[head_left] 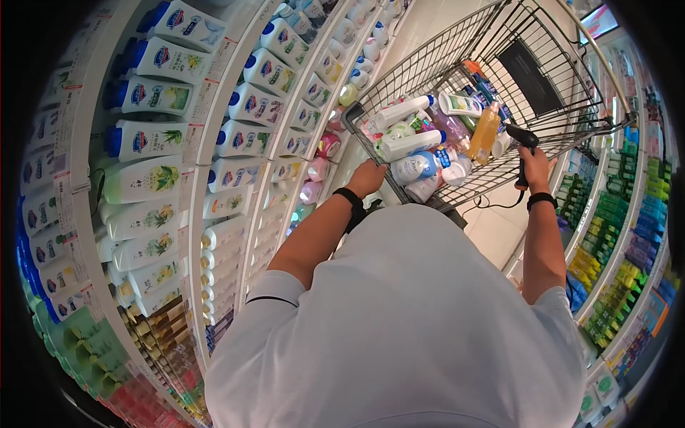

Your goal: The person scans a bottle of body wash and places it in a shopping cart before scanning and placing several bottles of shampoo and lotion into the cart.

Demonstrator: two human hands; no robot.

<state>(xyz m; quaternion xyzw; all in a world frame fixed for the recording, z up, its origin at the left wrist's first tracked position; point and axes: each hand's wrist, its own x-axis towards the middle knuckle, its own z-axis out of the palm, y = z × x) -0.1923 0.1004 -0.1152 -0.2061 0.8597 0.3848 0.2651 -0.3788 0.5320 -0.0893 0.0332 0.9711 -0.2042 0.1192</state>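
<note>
My left hand (367, 178) is closed at the near left corner of a wire shopping cart (446, 60), its fingers curled by the rim. My right hand (535, 170) is wrapped round the grip of a black handheld barcode scanner (521, 135), held upright beside the cart's right side; a dark cord hangs below it. Heaped in the cart are several bottles: a white bottle with a blue cap (414, 145), a blue and white bottle (414, 167), an amber pump bottle (484, 132) and a purple-tinted clear bottle (457, 128).
On the left rises a shelf (203, 143) packed with white body wash bottles (157, 96), many blue-capped. A shelf of green and yellow products (606, 250) stands on the right. Pale floor tiles (496, 221) show beside the cart. A screen (598, 21) glows at the upper right.
</note>
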